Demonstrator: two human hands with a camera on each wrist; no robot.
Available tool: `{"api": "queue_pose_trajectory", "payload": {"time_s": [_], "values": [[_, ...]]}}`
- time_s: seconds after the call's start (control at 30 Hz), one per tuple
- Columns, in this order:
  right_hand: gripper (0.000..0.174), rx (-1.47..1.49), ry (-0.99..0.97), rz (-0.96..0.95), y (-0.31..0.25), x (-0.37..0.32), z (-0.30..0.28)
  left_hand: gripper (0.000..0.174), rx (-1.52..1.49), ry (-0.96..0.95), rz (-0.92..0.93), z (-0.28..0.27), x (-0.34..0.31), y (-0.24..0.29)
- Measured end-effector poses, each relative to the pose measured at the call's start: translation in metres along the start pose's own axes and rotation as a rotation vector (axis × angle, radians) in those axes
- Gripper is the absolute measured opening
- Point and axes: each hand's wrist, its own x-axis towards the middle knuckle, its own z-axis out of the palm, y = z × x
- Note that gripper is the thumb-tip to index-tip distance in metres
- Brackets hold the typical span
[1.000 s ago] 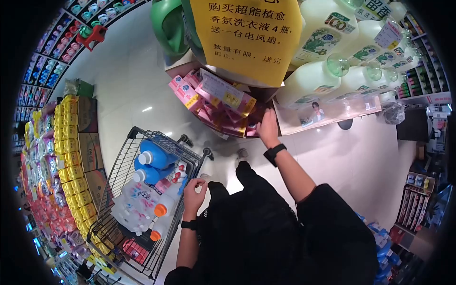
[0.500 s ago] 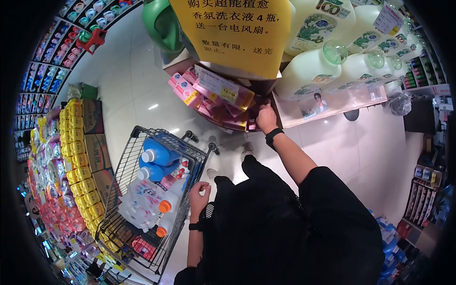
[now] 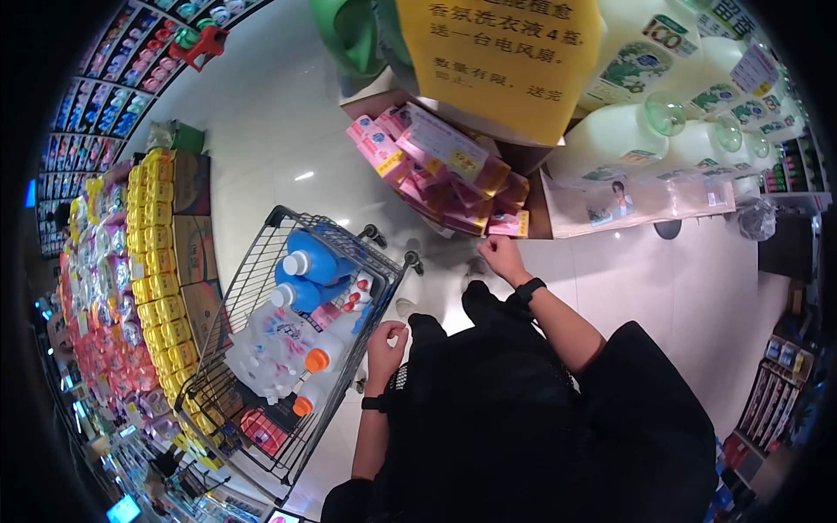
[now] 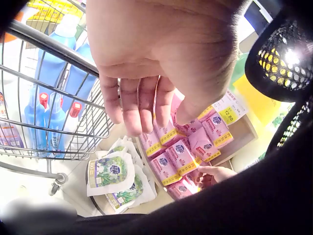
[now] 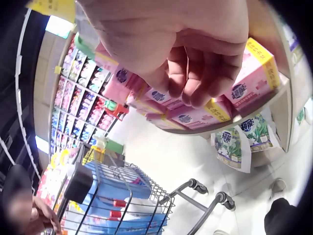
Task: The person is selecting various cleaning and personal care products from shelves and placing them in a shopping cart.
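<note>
Pink packs with yellow edges (image 3: 436,170) (image 4: 182,155) lie piled in a curved display bin. The right hand (image 3: 503,259) (image 4: 215,175) (image 5: 195,63) is at the bin's front right edge, just below a pink pack (image 3: 508,224) (image 5: 254,73) at that end. Its fingers are loosely bent, with nothing visible between them; contact with the packs is unclear. Beside the cart (image 3: 277,211) hangs the left hand (image 3: 386,347) (image 4: 156,63), fingers loosely curled and empty. Blue bottles (image 3: 321,254) and clear packs (image 3: 275,344) lie in the cart.
White bottles (image 3: 610,144) stand right of the bin, behind a printed cardboard edge (image 3: 645,205). A yellow sign (image 3: 506,70) hangs above the packs. Stacked yellow packs (image 3: 157,261) and cartons (image 3: 196,248) line the left side. White pouches (image 4: 110,174) hang below the bin.
The right hand has drawn back from the bin's right end toward the body. A pink pack now shows at that end. The left hand stays beside the cart, and the head view has shifted.
</note>
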Motion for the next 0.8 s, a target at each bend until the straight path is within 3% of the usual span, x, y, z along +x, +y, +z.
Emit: {"api": "queue_pose_trajectory", "payload": {"time_s": [0.07, 0.13, 0.2, 0.27, 0.33, 0.47, 0.6, 0.67, 0.8], "values": [[0.031, -0.13, -0.186, -0.084, -0.027, 0.0, 0.005, 0.01, -0.022, 0.067, -0.004, -0.004, -0.001, 0.0], [0.03, -0.254, -0.239, -0.171, -0.063, 0.004, 0.019, 0.009, -0.041, 0.087, 0.013, -0.009, -0.001, 0.0], [0.024, -0.334, -0.201, -0.352, -0.109, 0.013, 0.032, 0.008, -0.047, 0.109, 0.021, -0.015, -0.004, 0.0], [0.035, -0.35, -0.027, -0.536, -0.145, 0.04, 0.057, 0.006, -0.062, 0.12, 0.034, -0.022, -0.005, -0.002], [0.042, -0.412, 0.047, -0.592, -0.183, 0.073, 0.076, 0.007, -0.059, 0.15, 0.081, -0.027, -0.008, -0.004], [0.051, -0.607, 0.223, -0.514, -0.222, 0.152, 0.119, 0.008, -0.037, 0.152, 0.164, -0.04, -0.018, -0.021], [0.066, -0.799, 0.189, -0.091, -0.227, 0.202, 0.14, 0.01, -0.114, 0.165, 0.016, -0.062, -0.027, -0.022], [0.067, -0.89, 0.202, -0.001, -0.22, 0.212, 0.144, 0.01, -0.148, 0.218, 0.016, -0.074, -0.03, -0.03], [0.069, -0.992, 0.165, 0.038, -0.225, 0.218, 0.142, 0.011, -0.213, 0.287, -0.057, -0.102, -0.036, -0.034]]}}
